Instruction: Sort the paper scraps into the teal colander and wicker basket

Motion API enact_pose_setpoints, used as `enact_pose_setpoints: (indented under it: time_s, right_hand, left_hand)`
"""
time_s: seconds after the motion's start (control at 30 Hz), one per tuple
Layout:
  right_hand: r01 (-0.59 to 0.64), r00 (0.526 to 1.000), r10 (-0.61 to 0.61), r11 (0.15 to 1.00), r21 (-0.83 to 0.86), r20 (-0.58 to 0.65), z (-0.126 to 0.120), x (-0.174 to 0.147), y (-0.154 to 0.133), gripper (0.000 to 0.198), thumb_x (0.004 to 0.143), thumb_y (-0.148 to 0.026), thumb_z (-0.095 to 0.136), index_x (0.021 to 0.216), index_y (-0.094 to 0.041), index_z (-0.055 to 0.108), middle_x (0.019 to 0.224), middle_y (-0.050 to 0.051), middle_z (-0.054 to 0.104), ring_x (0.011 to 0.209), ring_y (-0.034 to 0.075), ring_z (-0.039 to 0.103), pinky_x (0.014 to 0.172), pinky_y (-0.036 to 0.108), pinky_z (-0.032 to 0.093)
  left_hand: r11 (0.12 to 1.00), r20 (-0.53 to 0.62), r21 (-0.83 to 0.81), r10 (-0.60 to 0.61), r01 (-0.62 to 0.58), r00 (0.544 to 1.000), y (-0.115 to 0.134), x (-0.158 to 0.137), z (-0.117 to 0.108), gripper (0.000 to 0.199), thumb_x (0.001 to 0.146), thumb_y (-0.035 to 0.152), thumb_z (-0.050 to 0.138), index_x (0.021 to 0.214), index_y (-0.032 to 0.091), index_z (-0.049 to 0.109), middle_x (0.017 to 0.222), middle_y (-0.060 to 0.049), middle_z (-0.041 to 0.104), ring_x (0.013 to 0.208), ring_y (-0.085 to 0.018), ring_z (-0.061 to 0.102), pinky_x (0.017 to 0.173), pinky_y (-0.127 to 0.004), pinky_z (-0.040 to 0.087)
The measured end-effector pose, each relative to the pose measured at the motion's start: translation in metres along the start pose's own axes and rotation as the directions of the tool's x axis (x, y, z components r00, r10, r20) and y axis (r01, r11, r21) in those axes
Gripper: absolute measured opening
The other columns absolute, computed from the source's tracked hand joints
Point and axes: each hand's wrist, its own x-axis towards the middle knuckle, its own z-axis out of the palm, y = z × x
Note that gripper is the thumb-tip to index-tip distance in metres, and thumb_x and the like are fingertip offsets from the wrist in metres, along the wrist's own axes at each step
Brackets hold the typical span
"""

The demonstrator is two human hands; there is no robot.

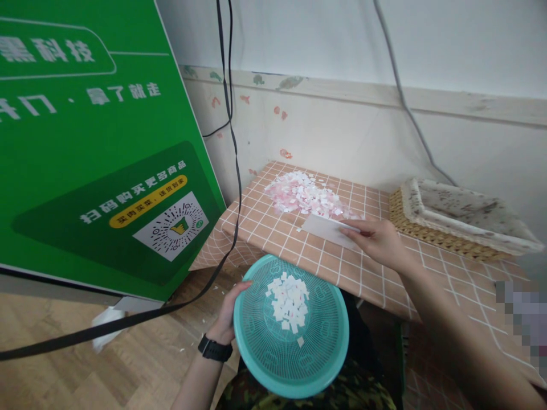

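Observation:
My left hand [231, 307] grips the left rim of a teal plastic colander [329, 347], held just below the table's front edge. Small white paper squares [289, 300] lie heaped inside it. In my right hand [378, 239] is a flat white card [327, 229], pinched between thumb and fingers and low over the tabletop. Beyond the card, a loose pile of white and pink paper scraps [299, 193] spreads toward the wall. One small square lies by the card's left end.
A brown checked cloth covers the table [431, 256]. A lined wicker basket [461, 239] stands at its right. To the left rises a green printed panel [98, 142], with a black cable [238, 188] hanging in front. Paper bits dot the wooden floor [141, 364].

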Motion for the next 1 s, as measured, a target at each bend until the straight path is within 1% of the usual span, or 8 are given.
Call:
enact_pose_setpoints:
  time_s: [0.07, 0.23, 0.33, 0.47, 0.63, 0.77, 1.0]
  right_hand:
    - [0.005, 1.0, -0.005, 1.0, -0.011, -0.004, 0.0, 0.002, 0.0, 0.029, 0.085, -0.038, 0.052, 0.099, -0.022, 0.072, 0.076, 0.003, 0.072, 0.054, 0.013, 0.06, 0.048, 0.025, 0.043]
    - [-0.008, 1.0, 0.008, 0.999, -0.035, 0.004, -0.002, 0.001, 0.001, 0.029, 0.085, -0.038, 0.053, 0.099, -0.022, 0.072, 0.072, 0.002, 0.071, 0.05, 0.012, 0.058, 0.046, 0.025, 0.041]
    - [-0.01, 1.0, 0.01, 0.999, -0.036, 0.001, 0.0, 0.003, 0.003, 0.03, 0.085, -0.038, 0.052, 0.1, -0.022, 0.071, 0.077, 0.003, 0.072, 0.052, 0.013, 0.059, 0.047, 0.025, 0.042]
    - [-0.001, 1.0, 0.001, 0.999, -0.04, -0.011, 0.007, 0.01, 0.003, 0.03, 0.085, -0.038, 0.051, 0.101, -0.022, 0.071, 0.081, 0.004, 0.073, 0.054, 0.014, 0.061, 0.049, 0.026, 0.044]
    - [-0.021, 1.0, 0.022, 0.999, -0.032, 0.015, 0.009, 0.021, -0.001, 0.029, 0.084, -0.036, 0.053, 0.099, -0.019, 0.071, 0.08, 0.005, 0.072, 0.059, 0.016, 0.063, 0.052, 0.027, 0.045]
    - [-0.036, 0.999, 0.035, 0.998, -0.061, -0.014, 0.011, 0.026, -0.001, 0.031, 0.084, -0.037, 0.053, 0.101, -0.019, 0.071, 0.08, 0.006, 0.072, 0.059, 0.016, 0.064, 0.052, 0.027, 0.045]
    - [0.012, 0.998, -0.017, 0.995, -0.097, -0.053, 0.016, 0.03, 0.0, 0.03, 0.085, -0.037, 0.051, 0.101, -0.022, 0.071, 0.087, 0.006, 0.072, 0.061, 0.017, 0.065, 0.052, 0.027, 0.046]
  left_hand:
    - [1.0, 0.019, -0.003, -0.023, 0.023, 1.0, 0.001, -0.001, 0.0, 0.013, 0.071, 0.024, 0.067, 0.074, 0.012, 0.068, 0.067, -0.005, 0.071, 0.059, -0.017, 0.064, 0.061, -0.029, 0.053]
    - [1.0, 0.009, -0.007, 0.003, -0.003, 1.0, 0.0, 0.001, -0.002, 0.01, 0.07, 0.022, 0.068, 0.072, 0.012, 0.068, 0.066, -0.004, 0.071, 0.057, -0.017, 0.064, 0.06, -0.028, 0.053]
    - [1.0, 0.008, -0.004, 0.006, -0.006, 1.0, -0.001, 0.002, -0.004, 0.011, 0.07, 0.023, 0.068, 0.073, 0.012, 0.068, 0.066, -0.004, 0.071, 0.058, -0.017, 0.064, 0.06, -0.028, 0.053]
    - [1.0, -0.003, 0.01, -0.013, 0.013, 1.0, -0.001, 0.002, -0.004, 0.012, 0.071, 0.024, 0.067, 0.072, 0.012, 0.068, 0.064, -0.004, 0.071, 0.056, -0.016, 0.063, 0.059, -0.028, 0.052]
    - [1.0, 0.009, 0.003, -0.029, 0.029, 1.0, 0.001, -0.001, -0.002, 0.014, 0.072, 0.025, 0.066, 0.072, 0.011, 0.069, 0.065, -0.004, 0.071, 0.056, -0.016, 0.063, 0.06, -0.028, 0.052]
    - [0.999, 0.01, -0.003, -0.043, 0.043, 0.999, 0.001, -0.001, -0.002, 0.014, 0.073, 0.024, 0.065, 0.072, 0.011, 0.069, 0.065, -0.004, 0.071, 0.055, -0.015, 0.063, 0.059, -0.027, 0.052]
    - [1.0, -0.001, -0.004, -0.016, 0.016, 1.0, 0.002, -0.001, -0.001, 0.011, 0.071, 0.023, 0.066, 0.071, 0.012, 0.068, 0.063, -0.003, 0.07, 0.054, -0.015, 0.062, 0.057, -0.027, 0.051]
